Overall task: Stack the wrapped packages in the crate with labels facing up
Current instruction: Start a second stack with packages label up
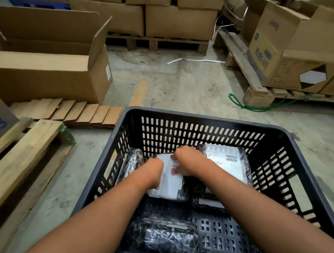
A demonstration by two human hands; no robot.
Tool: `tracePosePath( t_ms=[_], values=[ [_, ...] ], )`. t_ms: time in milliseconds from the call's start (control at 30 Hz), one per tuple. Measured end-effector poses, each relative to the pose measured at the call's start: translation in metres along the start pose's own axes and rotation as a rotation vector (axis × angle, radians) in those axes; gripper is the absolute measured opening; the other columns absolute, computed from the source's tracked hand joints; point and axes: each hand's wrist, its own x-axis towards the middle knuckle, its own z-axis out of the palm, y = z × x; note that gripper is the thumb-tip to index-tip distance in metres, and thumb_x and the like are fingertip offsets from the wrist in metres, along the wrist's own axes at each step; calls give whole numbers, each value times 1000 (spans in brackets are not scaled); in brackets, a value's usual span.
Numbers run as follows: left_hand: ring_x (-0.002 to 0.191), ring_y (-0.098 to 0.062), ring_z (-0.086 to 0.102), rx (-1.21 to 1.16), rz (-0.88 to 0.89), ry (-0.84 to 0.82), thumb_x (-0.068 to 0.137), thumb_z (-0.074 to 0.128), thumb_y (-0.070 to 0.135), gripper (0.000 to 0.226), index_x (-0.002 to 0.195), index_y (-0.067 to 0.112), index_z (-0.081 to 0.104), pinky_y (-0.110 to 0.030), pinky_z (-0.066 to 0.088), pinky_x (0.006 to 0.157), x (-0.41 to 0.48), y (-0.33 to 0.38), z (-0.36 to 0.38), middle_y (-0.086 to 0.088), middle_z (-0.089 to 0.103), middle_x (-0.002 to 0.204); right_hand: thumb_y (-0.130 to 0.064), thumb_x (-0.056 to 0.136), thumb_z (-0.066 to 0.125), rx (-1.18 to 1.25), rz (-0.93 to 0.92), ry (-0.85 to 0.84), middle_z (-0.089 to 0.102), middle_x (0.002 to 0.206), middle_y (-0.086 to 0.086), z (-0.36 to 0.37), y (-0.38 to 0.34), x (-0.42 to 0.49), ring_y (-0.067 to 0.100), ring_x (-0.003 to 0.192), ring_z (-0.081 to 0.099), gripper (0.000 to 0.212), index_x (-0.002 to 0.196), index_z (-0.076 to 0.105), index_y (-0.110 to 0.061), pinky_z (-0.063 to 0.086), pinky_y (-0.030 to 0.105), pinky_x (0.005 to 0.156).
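Note:
A black slotted plastic crate (296, 141) stands on the floor in front of me. Both my hands reach into it and hold one wrapped package (170, 183) with its white label up, in the middle of the crate. My left hand (155, 172) grips its left edge; my right hand (187, 161) presses on its top. To the right lies another package (229, 162), label up. A dark wrapped package (133, 161) leans at the far left wall. Another dark package (167, 237) lies at the near left, and one more (208, 202) sits under my right forearm.
Wooden pallets (20, 147) lie at the left and right (245, 67). An open cardboard box (41, 62) stands at the left, flattened cardboard (76, 112) beside it. Stacked cartons (181, 22) stand behind. A green cord (241, 104) and white strap (194, 60) lie on the concrete floor.

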Motion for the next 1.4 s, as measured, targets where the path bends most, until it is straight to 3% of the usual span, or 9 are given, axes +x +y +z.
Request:
tracePosePath(
  t_ms=[67, 167, 500, 633, 767, 900, 1033, 1233, 1400],
  values=[
    [130, -28, 53, 9, -1, -18, 90, 75, 18, 91, 155, -4, 16, -33, 46, 105, 5, 4, 8, -18, 37, 153, -74, 74, 72, -236, 43, -43, 63, 138, 16, 9, -5, -1, 37, 130, 57, 85, 135, 60, -15, 20, 72, 117],
    [133, -31, 50, 23, 7, -15, 93, 72, 25, 98, 156, -9, 4, -34, 44, 108, 8, 4, 9, -27, 26, 159, -91, 63, 62, -440, 186, -154, 25, 165, 30, 24, -19, 1, 49, 152, 24, 134, 164, 14, -19, -7, 89, 101],
    [151, -48, 3, -42, -35, -19, 97, 66, 28, 102, 156, -7, -10, -48, 24, 120, 23, 2, 29, -33, -21, 160, -77, 85, 58, -548, 262, -212, 6, 172, 17, 38, -25, 0, 53, 154, 4, 104, 164, 20, -20, -24, 92, 82],
    [151, -47, 2, -61, -33, -2, 96, 68, 27, 105, 155, -7, -11, -50, 22, 121, 30, -6, 35, -28, -19, 163, -72, 95, 47, -670, 284, -314, 11, 171, 20, 47, -30, -4, 58, 152, -2, 94, 164, 16, -17, -25, 92, 80],
    [151, -46, 5, -92, -19, -1, 98, 66, 22, 96, 157, -6, -4, -50, 25, 120, 36, -7, 41, -26, -17, 164, -71, 96, 45, -701, 274, -339, 14, 171, 18, 48, -30, -6, 59, 152, -1, 94, 165, 11, -16, -19, 91, 91],
    [152, -42, 13, -128, 3, 10, 95, 69, 21, 99, 157, -5, -3, -44, 27, 120, 35, -9, 41, -26, -16, 164, -66, 97, 48, -631, 209, -360, 29, 168, 14, 41, -31, -9, 61, 150, 8, 74, 156, 42, -22, -20, 92, 86],
    [152, -41, 15, -153, 44, 35, 89, 76, 16, 106, 159, 3, -1, -43, 30, 119, 31, -9, 35, -25, -14, 165, -55, 94, 63, -536, 129, -253, 71, 124, 10, 35, -26, -14, 55, 144, 35, 46, 122, 69, -18, -19, 90, 89],
    [142, -34, 39, -250, 78, 143, 85, 78, 20, 74, 148, 6, 41, -37, 38, 111, 14, -12, 12, -19, 36, 157, -44, 96, 66, -289, 7, -33, 74, 102, 2, 11, -7, -27, 27, 106, 68, 34, 113, 66, -14, 4, 71, 118],
    [135, -21, 52, -388, 105, 275, 87, 78, 20, 66, 147, 16, 51, -34, 40, 111, -9, -18, -27, -5, 54, 148, -31, 99, 64, 36, -41, 140, 70, 131, 7, 0, -2, -42, 29, 122, 64, 40, 136, 63, -16, 50, 46, 106]
  ],
)
